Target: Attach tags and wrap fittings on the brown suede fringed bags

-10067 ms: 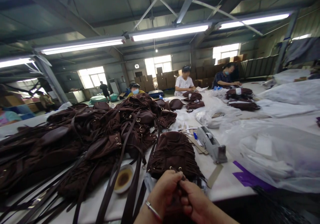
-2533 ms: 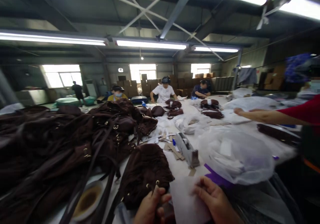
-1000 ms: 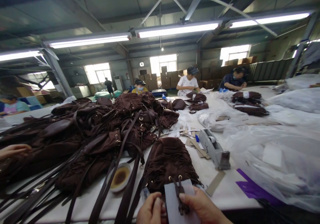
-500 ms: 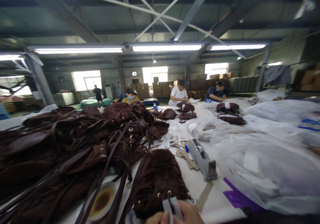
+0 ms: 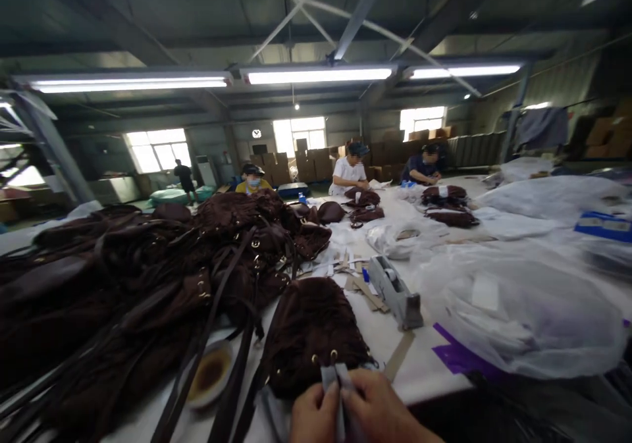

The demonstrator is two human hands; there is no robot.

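Observation:
A dark brown fringed bag lies on the white table in front of me, its gold eyelets toward my hands. Pale grey strips, which look like paper or tissue, hang at the eyelets. My left hand pinches one strip between thumb and finger. Close beside it, my right hand is closed on the other strip, thumbs nearly touching. What lies below the fingers is cut off by the frame's lower edge.
A large heap of brown bags covers the left. Beside the bag are a bowl of brown liquid, a grey tape dispenser and cardboard strips. Plastic bags spread over the right. Co-workers sit across the table.
The camera view has shifted, so both hands now show higher and more fully. They keep hold of the grey strips at the bag's eyelets.

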